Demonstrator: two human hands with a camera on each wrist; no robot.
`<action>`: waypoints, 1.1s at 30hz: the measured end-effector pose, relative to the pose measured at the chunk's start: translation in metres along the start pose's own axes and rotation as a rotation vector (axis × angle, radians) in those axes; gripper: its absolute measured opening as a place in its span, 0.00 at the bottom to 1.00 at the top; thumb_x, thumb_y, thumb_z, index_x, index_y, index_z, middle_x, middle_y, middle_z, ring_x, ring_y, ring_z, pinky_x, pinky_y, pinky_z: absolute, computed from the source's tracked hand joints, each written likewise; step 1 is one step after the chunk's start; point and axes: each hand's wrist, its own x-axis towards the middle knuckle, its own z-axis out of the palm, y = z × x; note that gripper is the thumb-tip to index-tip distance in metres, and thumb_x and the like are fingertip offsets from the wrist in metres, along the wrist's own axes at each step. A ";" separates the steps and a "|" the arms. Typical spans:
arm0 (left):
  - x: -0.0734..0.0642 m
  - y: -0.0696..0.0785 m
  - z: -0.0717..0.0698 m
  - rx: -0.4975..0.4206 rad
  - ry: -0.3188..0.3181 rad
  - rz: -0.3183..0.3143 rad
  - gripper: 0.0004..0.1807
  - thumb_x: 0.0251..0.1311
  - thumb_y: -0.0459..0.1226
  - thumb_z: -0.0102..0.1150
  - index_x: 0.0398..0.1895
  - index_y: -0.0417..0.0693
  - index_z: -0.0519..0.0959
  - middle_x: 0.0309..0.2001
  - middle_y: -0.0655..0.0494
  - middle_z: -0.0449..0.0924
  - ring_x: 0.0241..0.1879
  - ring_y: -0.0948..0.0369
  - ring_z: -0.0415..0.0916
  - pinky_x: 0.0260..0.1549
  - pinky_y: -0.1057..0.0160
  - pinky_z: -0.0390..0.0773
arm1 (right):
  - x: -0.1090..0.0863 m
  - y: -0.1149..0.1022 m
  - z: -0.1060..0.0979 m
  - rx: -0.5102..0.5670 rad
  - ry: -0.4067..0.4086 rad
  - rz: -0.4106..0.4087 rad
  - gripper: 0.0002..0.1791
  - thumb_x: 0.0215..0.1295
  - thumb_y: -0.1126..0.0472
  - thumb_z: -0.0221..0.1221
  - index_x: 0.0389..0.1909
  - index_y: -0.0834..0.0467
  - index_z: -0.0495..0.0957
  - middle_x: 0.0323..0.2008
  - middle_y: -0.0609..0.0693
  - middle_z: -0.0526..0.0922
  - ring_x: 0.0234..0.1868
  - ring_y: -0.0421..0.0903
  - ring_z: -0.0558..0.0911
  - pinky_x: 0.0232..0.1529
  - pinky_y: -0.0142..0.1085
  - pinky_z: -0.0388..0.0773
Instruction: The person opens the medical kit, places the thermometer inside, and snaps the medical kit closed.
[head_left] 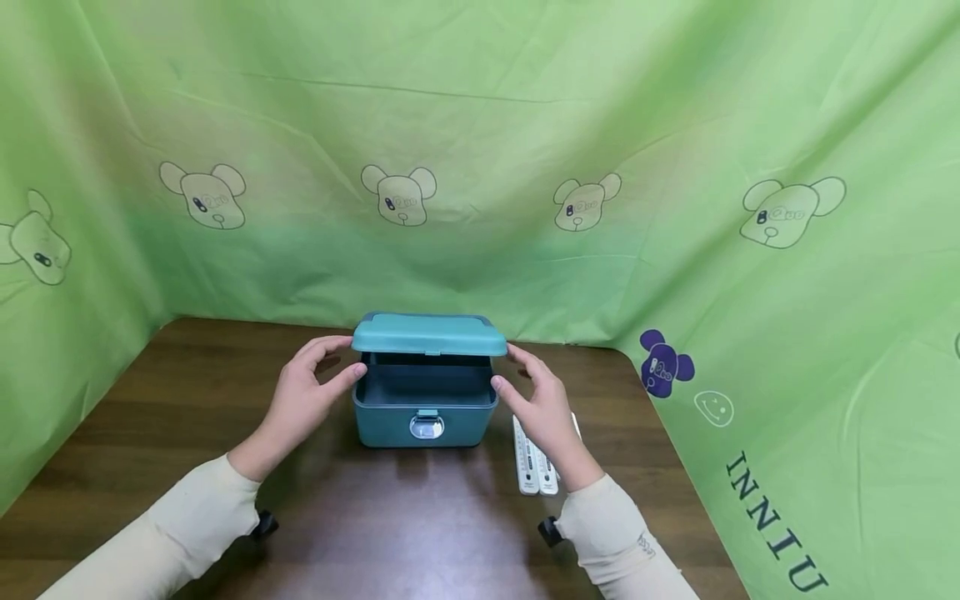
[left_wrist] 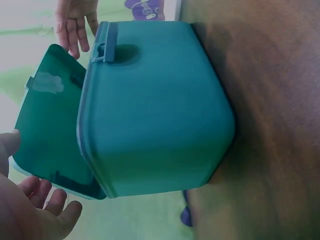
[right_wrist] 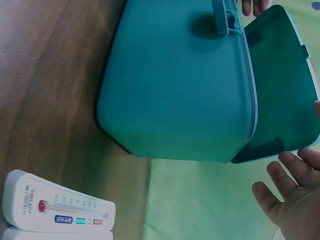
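A teal storage box (head_left: 382, 429) stands upright on the table with its lid (head_left: 429, 333) tilted up at the back, so the dark inside shows from the front. My left hand (head_left: 298, 398) is at the lid's left end, fingertips right at its edge and thumb spread lower, by the box rim. Mirroring it, my right hand (head_left: 546, 410) has extended fingers at the lid's right end, its thumb near the box's right rim. Neither hand's fingers curl round the lid. A clear latch (head_left: 427, 427) sits on the box front.
Two white thermometers (right_wrist: 65, 206) lie side by side right of the box, partly under the right forearm in the head view. The brown wooden table (head_left: 405, 533) is bordered by green cloth (head_left: 487, 267) printed with bear heads behind and at both sides.
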 end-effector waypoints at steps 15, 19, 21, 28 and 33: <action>0.021 0.010 -0.002 -0.018 0.038 -0.007 0.24 0.67 0.42 0.68 0.62 0.43 0.79 0.60 0.49 0.78 0.62 0.52 0.76 0.62 0.49 0.77 | 0.021 0.003 -0.008 0.006 -0.037 -0.043 0.34 0.70 0.58 0.66 0.74 0.56 0.69 0.69 0.55 0.75 0.69 0.54 0.73 0.69 0.53 0.69; 0.028 0.013 -0.002 -0.052 0.058 0.009 0.23 0.66 0.39 0.69 0.61 0.41 0.80 0.59 0.49 0.79 0.58 0.52 0.80 0.60 0.50 0.79 | 0.028 0.004 -0.010 -0.010 -0.056 -0.051 0.34 0.70 0.57 0.66 0.75 0.55 0.68 0.71 0.54 0.74 0.70 0.55 0.72 0.69 0.56 0.69; 0.031 0.014 -0.002 -0.054 0.070 0.012 0.23 0.66 0.39 0.69 0.61 0.41 0.80 0.59 0.49 0.79 0.57 0.50 0.81 0.59 0.55 0.80 | 0.031 0.004 -0.010 -0.006 -0.064 -0.049 0.35 0.71 0.56 0.65 0.76 0.54 0.67 0.71 0.54 0.73 0.70 0.55 0.72 0.70 0.55 0.69; 0.041 0.011 0.000 -0.051 0.067 0.007 0.25 0.66 0.41 0.69 0.63 0.42 0.79 0.61 0.47 0.77 0.61 0.45 0.79 0.62 0.50 0.77 | 0.040 0.003 -0.009 0.027 -0.059 -0.047 0.35 0.71 0.59 0.65 0.76 0.56 0.67 0.70 0.56 0.74 0.70 0.56 0.72 0.69 0.56 0.69; 0.047 0.007 0.001 -0.042 0.062 0.011 0.25 0.67 0.41 0.68 0.64 0.42 0.79 0.62 0.46 0.77 0.61 0.46 0.79 0.62 0.45 0.76 | 0.045 0.006 -0.008 0.008 -0.060 -0.046 0.34 0.71 0.60 0.65 0.75 0.58 0.67 0.70 0.58 0.74 0.69 0.57 0.72 0.69 0.57 0.69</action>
